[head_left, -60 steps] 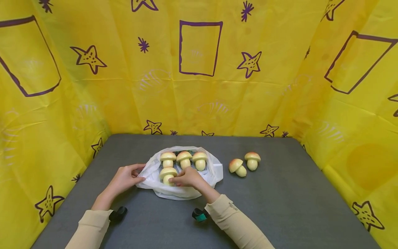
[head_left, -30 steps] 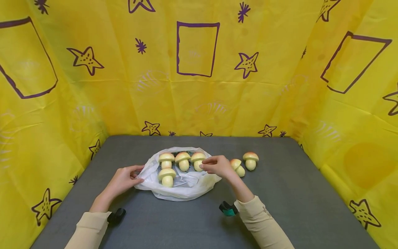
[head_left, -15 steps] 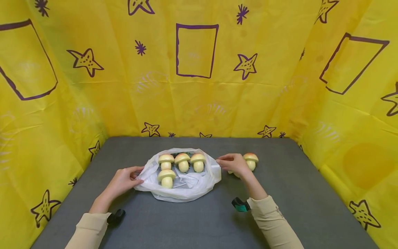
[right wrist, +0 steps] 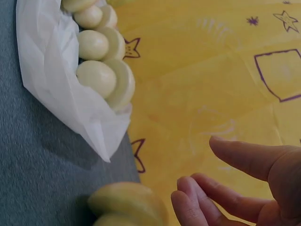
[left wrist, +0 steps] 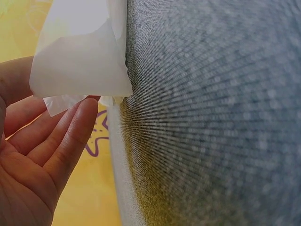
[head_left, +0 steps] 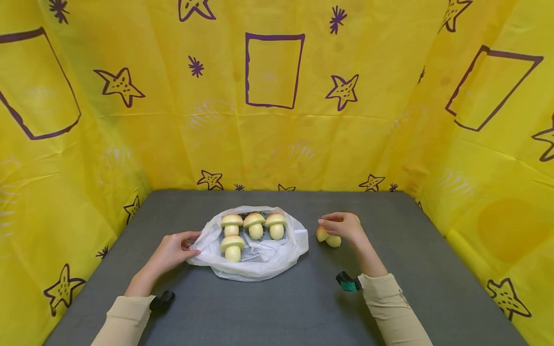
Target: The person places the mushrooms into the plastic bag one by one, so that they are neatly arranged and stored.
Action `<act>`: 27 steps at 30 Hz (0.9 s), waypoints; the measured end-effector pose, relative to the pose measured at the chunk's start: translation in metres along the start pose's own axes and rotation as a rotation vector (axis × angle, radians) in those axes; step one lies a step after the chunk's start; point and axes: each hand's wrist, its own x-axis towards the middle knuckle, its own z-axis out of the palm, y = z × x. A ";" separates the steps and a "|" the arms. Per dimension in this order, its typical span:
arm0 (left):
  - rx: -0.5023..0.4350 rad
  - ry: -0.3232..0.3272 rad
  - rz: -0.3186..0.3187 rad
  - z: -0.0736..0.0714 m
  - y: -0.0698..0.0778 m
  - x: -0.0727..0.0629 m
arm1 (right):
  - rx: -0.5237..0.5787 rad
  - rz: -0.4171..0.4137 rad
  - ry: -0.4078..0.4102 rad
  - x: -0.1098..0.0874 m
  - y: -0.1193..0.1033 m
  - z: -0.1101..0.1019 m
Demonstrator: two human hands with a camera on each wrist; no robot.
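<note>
A white plastic bag (head_left: 255, 271) lies spread open on the grey table with several toy mushrooms inside, pale yellow with reddish cap tops; one mushroom (head_left: 232, 248) sits nearer its front left. My left hand (head_left: 170, 252) holds the bag's left rim; in the left wrist view the white plastic (left wrist: 80, 61) covers part of its fingers. To the right of the bag, my right hand (head_left: 344, 227) hovers over a loose mushroom (head_left: 332, 240) lying tilted on the table. Its thumb and fingers are apart with nothing between them, and it hides nearly all of a second loose mushroom behind.
The grey table (head_left: 242, 312) is walled on three sides by a yellow cloth (head_left: 277, 144) with purple stars and frames. A black wrist strap mount (head_left: 162, 302) sits on the left wrist and a black and green one (head_left: 348, 282) on the right.
My right hand has let go of the front mushroom in the bag and moved right, out past the bag's edge to the loose mushrooms. The left hand has stayed at the rim.
</note>
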 end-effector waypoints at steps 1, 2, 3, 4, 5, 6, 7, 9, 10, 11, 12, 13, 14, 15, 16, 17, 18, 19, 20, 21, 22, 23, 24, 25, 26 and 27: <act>0.002 0.001 0.005 0.000 0.000 0.000 | 0.002 0.008 0.012 -0.001 0.001 -0.002; 0.001 0.004 0.003 0.000 0.000 0.000 | 0.000 0.014 0.018 -0.002 0.001 -0.004; 0.001 0.005 0.003 0.001 0.000 0.000 | -0.003 0.016 0.023 -0.003 0.002 -0.007; 0.001 0.005 0.005 0.001 0.000 0.000 | -0.006 0.019 0.027 -0.004 0.003 -0.009; 0.001 0.006 0.001 0.001 0.000 0.000 | -0.002 0.022 0.031 -0.004 0.004 -0.011; 0.002 0.007 0.006 0.001 0.000 0.000 | -0.003 0.022 0.033 -0.005 0.004 -0.013; 0.002 0.008 0.004 0.001 -0.001 0.000 | -0.003 0.022 0.040 -0.006 0.005 -0.015; 0.003 0.011 0.003 0.001 -0.001 0.000 | -0.003 0.010 0.039 -0.007 0.007 -0.019; 0.004 0.009 0.006 0.001 -0.002 0.000 | 0.002 0.008 0.040 -0.007 0.008 -0.021; 0.004 0.009 0.002 0.001 -0.002 0.000 | 0.005 0.006 0.043 -0.008 0.010 -0.023; 0.005 0.007 0.004 0.001 -0.002 0.000 | 0.004 0.005 0.047 -0.008 0.011 -0.025; 0.004 0.007 -0.003 0.001 -0.003 0.000 | 0.003 0.006 0.049 -0.008 0.013 -0.026; 0.005 0.003 0.001 0.001 -0.003 0.000 | 0.000 0.009 0.051 -0.008 0.015 -0.028; 0.004 0.001 0.001 0.001 -0.003 0.000 | -0.002 0.009 0.049 -0.008 0.016 -0.029; 0.003 0.000 0.002 0.001 -0.003 0.000 | -0.009 0.011 0.052 -0.008 0.018 -0.031; 0.003 0.001 0.002 0.000 -0.003 0.000 | -0.012 0.015 0.057 -0.008 0.019 -0.032; 0.003 0.002 0.001 0.000 -0.003 0.000 | -0.016 0.018 0.061 -0.008 0.020 -0.032; 0.001 0.004 0.001 0.000 -0.002 -0.001 | -0.019 0.018 0.063 -0.008 0.022 -0.033; 0.001 0.005 0.000 0.000 -0.002 -0.001 | -0.024 0.019 0.064 -0.008 0.023 -0.034; 0.000 0.007 -0.001 0.000 -0.002 -0.001 | -0.031 0.017 0.063 -0.007 0.024 -0.035; -0.001 0.007 -0.001 0.000 -0.002 -0.001 | -0.034 0.024 0.072 -0.007 0.026 -0.035; 0.000 0.006 0.000 0.000 -0.002 -0.001 | -0.036 0.028 0.079 -0.007 0.027 -0.035; -0.001 0.006 -0.001 0.000 -0.002 -0.001 | -0.044 0.030 0.081 -0.007 0.029 -0.035; -0.002 0.004 -0.001 0.000 -0.002 0.000 | -0.051 0.032 0.082 -0.006 0.031 -0.035; -0.004 0.003 -0.001 0.000 -0.001 0.000 | -0.056 0.036 0.084 -0.006 0.032 -0.035; -0.006 0.001 0.000 0.000 -0.001 0.000 | -0.058 0.039 0.088 -0.006 0.034 -0.035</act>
